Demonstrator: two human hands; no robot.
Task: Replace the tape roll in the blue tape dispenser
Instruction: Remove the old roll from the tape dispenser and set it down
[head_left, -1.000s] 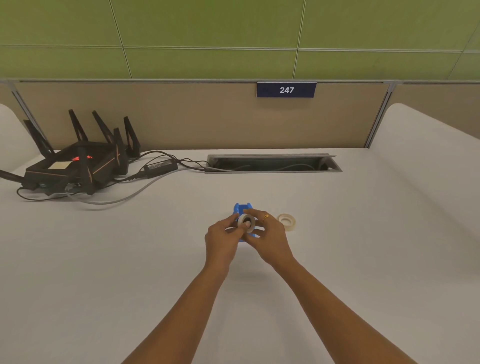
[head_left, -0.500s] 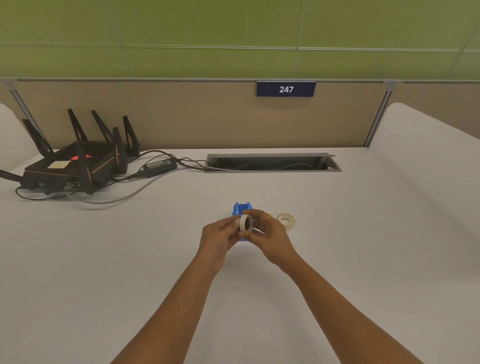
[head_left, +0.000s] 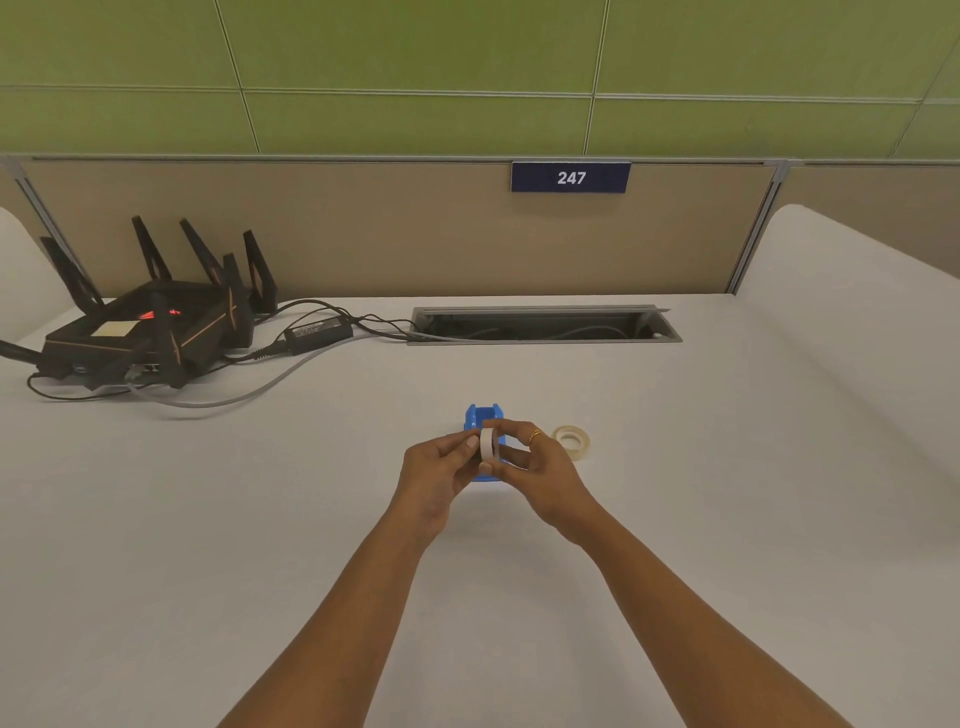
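Note:
A white tape roll (head_left: 489, 444) stands on edge between my two hands, just above the blue tape dispenser (head_left: 483, 415). My left hand (head_left: 439, 480) pinches the roll from the left and my right hand (head_left: 540, 475), with a gold ring, holds it from the right. The dispenser rests on the white desk (head_left: 675, 519), its near part hidden behind my fingers. A second, paler tape roll (head_left: 571, 441) lies flat on the desk just right of my right hand.
A black router (head_left: 150, 322) with upright antennas sits at the back left, with a power adapter (head_left: 318, 330) and cables trailing right into a cable slot (head_left: 543, 325) in the desk. A beige partition with a "247" sign (head_left: 570, 177) closes the back.
The white roll has turned from facing me to standing edge-on between my fingers. Both hands stayed over the dispenser and shifted only slightly.

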